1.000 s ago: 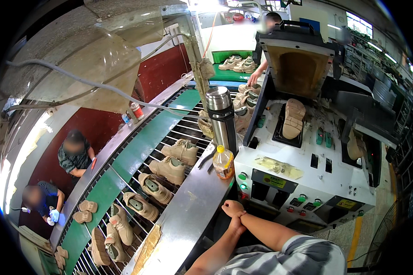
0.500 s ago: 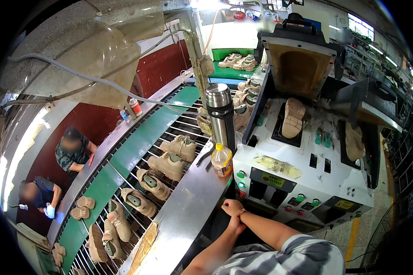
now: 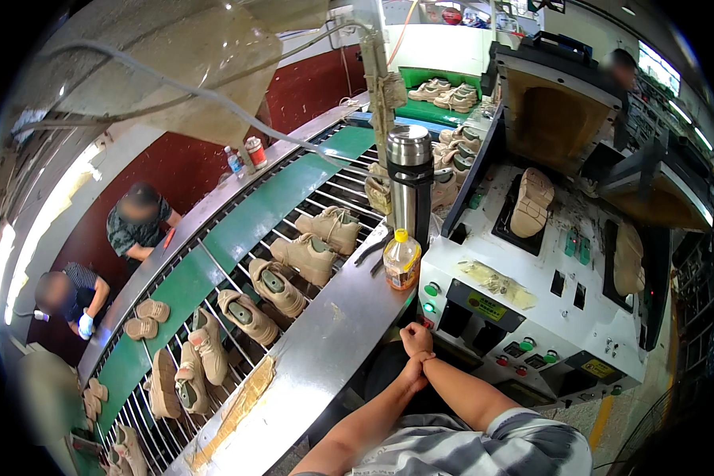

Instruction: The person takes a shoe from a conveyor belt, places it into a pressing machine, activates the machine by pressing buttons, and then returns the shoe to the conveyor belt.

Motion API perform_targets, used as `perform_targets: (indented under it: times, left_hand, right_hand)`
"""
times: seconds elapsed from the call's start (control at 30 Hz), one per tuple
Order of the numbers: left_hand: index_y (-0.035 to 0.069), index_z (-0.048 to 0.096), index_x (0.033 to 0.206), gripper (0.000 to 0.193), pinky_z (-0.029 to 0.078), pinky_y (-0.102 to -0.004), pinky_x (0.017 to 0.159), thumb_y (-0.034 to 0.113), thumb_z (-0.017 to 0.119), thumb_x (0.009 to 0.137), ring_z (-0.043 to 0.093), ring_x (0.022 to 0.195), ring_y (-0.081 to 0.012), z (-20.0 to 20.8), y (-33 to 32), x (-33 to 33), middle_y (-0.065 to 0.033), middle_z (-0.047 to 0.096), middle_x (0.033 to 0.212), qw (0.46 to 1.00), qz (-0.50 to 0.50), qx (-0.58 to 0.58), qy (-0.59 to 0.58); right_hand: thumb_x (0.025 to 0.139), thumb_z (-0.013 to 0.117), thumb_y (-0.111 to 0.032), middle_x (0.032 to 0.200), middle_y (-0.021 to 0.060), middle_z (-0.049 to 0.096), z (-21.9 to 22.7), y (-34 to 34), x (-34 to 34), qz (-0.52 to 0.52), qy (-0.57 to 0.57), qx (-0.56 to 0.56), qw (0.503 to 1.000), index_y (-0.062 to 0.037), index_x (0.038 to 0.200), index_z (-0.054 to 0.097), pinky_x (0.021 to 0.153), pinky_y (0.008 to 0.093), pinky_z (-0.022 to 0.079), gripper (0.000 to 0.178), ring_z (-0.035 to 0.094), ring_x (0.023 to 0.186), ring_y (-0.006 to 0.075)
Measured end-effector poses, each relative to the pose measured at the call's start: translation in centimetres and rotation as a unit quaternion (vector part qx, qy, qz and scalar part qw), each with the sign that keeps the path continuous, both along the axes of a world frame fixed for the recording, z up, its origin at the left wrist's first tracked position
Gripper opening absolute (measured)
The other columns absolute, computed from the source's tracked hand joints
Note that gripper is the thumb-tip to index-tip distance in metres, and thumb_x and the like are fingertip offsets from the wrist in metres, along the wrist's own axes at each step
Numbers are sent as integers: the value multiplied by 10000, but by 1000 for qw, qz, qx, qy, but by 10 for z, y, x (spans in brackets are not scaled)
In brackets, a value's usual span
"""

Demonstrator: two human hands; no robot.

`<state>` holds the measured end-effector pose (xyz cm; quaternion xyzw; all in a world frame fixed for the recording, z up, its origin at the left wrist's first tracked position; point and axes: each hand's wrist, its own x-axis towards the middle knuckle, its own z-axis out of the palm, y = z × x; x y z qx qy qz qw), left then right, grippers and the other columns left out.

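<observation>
Wrapped around the bare right wrist point(image 3: 428, 356), seemingly in a clasp: the bare left hand point(image 3: 412, 373). Curled into a loose fist just beyond: the bare right hand point(image 3: 416, 339), palm hidden, so impossible to tell whether anything lies inside. By the look of it, at a pause, with no shoe in either grasp. For any reach to the right, probably needed first: letting go of the wrist, then lifting over the front edge.

Near, to the right: the broad white-and-black metal pressing machine point(image 3: 452, 252), with round green push buttons point(image 3: 527, 343) on the near face. Lying sole up in its left station, a beige chunky-soled shoe point(image 3: 533, 202), before a raised black lid lined in brown point(image 3: 559, 111). In the right station, a second beige shoe point(image 3: 628, 258), below a tilted black lid point(image 3: 660, 186). Worth minding: both lid rims. Best approach, probably, from the near side.

To the left: the smooth grey metal ledge point(image 3: 341, 329), with an edge running near the hands. At its far right corner, a clear plastic bottle with a yellow cap point(image 3: 402, 262) and a tall silver-and-black steel flask point(image 3: 410, 190), narrowing the way. Farther left, beige lace-up shoes point(image 3: 305, 258) on a metal-rod conveyor point(image 3: 343, 198)
</observation>
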<state>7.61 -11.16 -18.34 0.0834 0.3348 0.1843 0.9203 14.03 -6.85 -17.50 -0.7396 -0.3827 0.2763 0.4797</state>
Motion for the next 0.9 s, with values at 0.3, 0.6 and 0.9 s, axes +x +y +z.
perform_targets:
  times: [0.3, 0.6, 0.9]
  left_hand:
    - [76, 521, 1195, 443, 478, -270, 815, 268, 705, 841, 598, 923, -140, 16, -5, -10, -51, 614, 994, 974, -96, 201, -31]
    - [44, 646, 911, 173, 512, -336, 669, 187, 629, 816, 652, 722, -236, 52, -16, -202, -116, 670, 801, 662, 68, 627, 405]
    - [46, 661, 825, 94, 502, -287, 582, 132, 644, 791, 627, 581, -161, 42, -87, -355, -67, 652, 657, 570, 314, 382, 656]
  right_hand:
    - [757, 613, -78, 653, 117, 611, 36, -17, 23, 77, -44, 157, 984, -36, 727, 624, 567, 364, 475, 53, 600, 595, 273]
    - [884, 607, -156, 1232, 170, 571, 173, 76, 301, -136, -387, 250, 877, -40, 1261, 537, 972, 410, 423, 401, 542, 1127, 309]
    - [704, 705, -500, 1514, 129, 331, 195, 178, 416, -206, -445, -279, 826, -169, 1459, 349, 1098, 500, 294, 897, 320, 1384, 339]
